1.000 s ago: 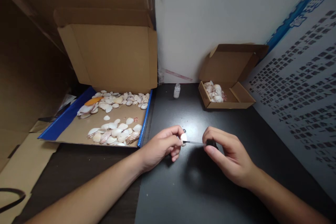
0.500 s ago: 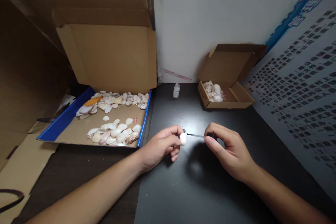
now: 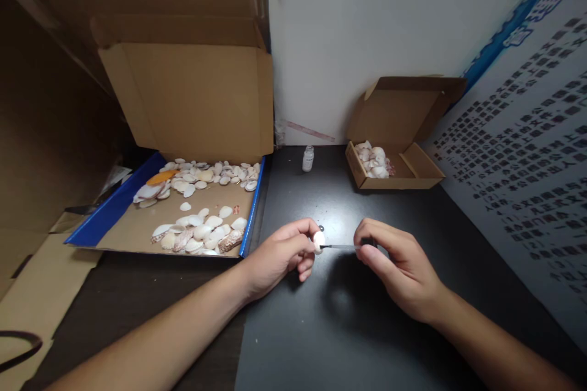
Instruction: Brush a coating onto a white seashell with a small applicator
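Note:
Between the thumb and finger of my left hand (image 3: 293,252) is a small white shell (image 3: 318,241). My right hand (image 3: 398,263) pinches the black cap of a thin brush (image 3: 339,247), its dark tip against the shell's lower part. A small dark round thing (image 3: 321,228) lies on the dark mat just behind the shell. Farther back on the mat stands a small glass bottle (image 3: 308,160) without a cap, a label on its side.
At the left, an open cardboard box with blue sides (image 3: 253,214) holds many shells. A smaller open box (image 3: 398,183) with white shells stands at the back right. A printed sheet (image 3: 532,134) lines the right side.
My right hand has moved slightly down and left, bringing the brush tip onto the shell. My left hand and the shell have hardly moved.

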A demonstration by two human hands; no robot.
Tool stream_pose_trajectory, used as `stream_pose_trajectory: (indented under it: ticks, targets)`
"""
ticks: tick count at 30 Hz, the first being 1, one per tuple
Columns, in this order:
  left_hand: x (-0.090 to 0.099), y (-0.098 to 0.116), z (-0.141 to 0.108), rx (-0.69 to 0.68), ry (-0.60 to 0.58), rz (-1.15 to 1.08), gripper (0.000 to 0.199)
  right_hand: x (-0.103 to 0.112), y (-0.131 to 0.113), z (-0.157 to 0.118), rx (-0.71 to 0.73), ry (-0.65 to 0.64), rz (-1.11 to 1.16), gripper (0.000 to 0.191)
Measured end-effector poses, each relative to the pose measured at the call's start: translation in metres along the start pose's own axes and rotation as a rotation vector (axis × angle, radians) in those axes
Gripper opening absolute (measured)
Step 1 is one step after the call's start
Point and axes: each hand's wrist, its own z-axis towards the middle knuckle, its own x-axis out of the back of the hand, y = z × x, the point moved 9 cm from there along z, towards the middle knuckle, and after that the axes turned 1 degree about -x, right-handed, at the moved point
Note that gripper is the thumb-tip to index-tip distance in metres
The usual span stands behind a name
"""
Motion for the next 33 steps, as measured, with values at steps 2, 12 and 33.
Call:
stream_pose_trajectory:
  ticks: [2,12,33]
  targets:
    - [0.000,0.000,0.000,-0.005,-0.003,-0.005,0.009,0.002,0.000,0.000,-0.013,0.025,-0.057,0.025]
    - [0.002,-0.001,0.000,0.001,0.008,-0.025,0.007,0.002,-0.003,0.000,-0.003,0.035,-0.094,0.026]
    - [0.003,-0.001,0.001,0.008,0.026,-0.042,0.012,-0.005,-0.006,-0.003,0.047,-0.056,0.015,0.021]
